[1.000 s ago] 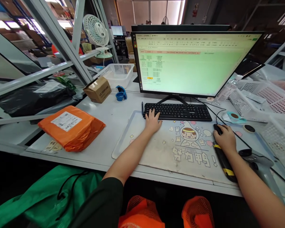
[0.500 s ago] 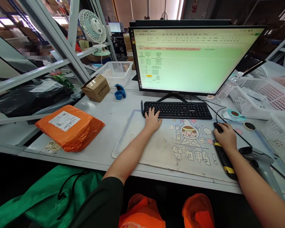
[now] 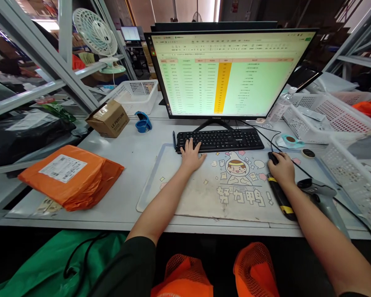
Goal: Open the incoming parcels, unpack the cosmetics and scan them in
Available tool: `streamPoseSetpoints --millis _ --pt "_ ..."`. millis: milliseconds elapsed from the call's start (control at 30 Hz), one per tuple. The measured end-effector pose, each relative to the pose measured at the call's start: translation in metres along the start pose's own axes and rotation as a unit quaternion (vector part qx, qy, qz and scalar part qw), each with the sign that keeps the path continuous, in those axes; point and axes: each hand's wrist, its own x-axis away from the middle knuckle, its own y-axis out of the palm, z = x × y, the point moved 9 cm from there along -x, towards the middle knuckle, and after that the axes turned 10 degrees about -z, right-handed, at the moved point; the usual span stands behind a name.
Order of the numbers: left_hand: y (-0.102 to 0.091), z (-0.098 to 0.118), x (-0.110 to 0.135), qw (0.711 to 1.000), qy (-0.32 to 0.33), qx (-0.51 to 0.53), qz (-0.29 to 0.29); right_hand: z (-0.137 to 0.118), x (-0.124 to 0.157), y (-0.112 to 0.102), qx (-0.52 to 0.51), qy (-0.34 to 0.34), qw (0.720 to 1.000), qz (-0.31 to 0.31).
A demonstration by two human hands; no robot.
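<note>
My left hand rests with spread fingers on the left end of the black keyboard. Under my right hand is a black computer mouse, with the fingers curved over it; the palm covers part of the mouse. A black and yellow tool handle lies just below that hand, its kind unclear. Beyond the keyboard stands a monitor showing a spreadsheet with an orange column. Both hands lie over or beside a desk mat printed with a cartoon figure.
An orange parcel, a carton and a blue tape-like item lie to the left. On the right are a barcode scanner, a black tape roll, a bottle and white baskets. A fan stands behind.
The spreadsheet on the screen has switched to a fuller table with an orange column. The whole view has shifted slightly; both hands stay at the keyboard and mouse.
</note>
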Motion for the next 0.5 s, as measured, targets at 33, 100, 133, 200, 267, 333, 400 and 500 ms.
streamPoseSetpoints --millis 33,100,133,200,267,333,400,500 --pt "-0.0005 0.0 0.0004 1.0 0.0 0.002 0.001 -0.0002 -0.0001 0.0001 -0.001 -0.001 1.0 -0.001" --pt "-0.0009 0.0 0.0011 1.0 0.0 0.006 -0.002 -0.0006 -0.0001 -0.0001 -0.004 -0.002 1.0 -0.001" --pt "-0.0008 -0.0001 0.0013 1.0 0.0 0.007 -0.004 -0.0009 0.0 -0.0004 -0.005 -0.002 1.0 0.001" --pt "-0.001 -0.0003 0.0015 1.0 -0.001 0.008 -0.005 -0.002 0.0002 -0.0012 -0.006 -0.005 1.0 0.004" --pt "-0.001 -0.0004 0.0013 1.0 0.0 0.008 -0.004 -0.0033 0.0004 -0.0019 -0.007 -0.007 1.0 0.006" --pt "-0.0008 -0.0009 0.0009 1.0 0.0 0.007 -0.002 -0.004 0.0005 -0.0027 -0.005 -0.007 1.0 0.009" --pt "-0.0006 -0.0013 0.0006 1.0 -0.002 0.005 0.0 -0.0045 0.0003 -0.0031 -0.004 -0.006 1.0 0.012" --pt "-0.0003 -0.0014 0.0008 1.0 -0.004 -0.003 0.004 -0.0048 -0.0001 -0.0029 -0.002 -0.007 1.0 0.01"
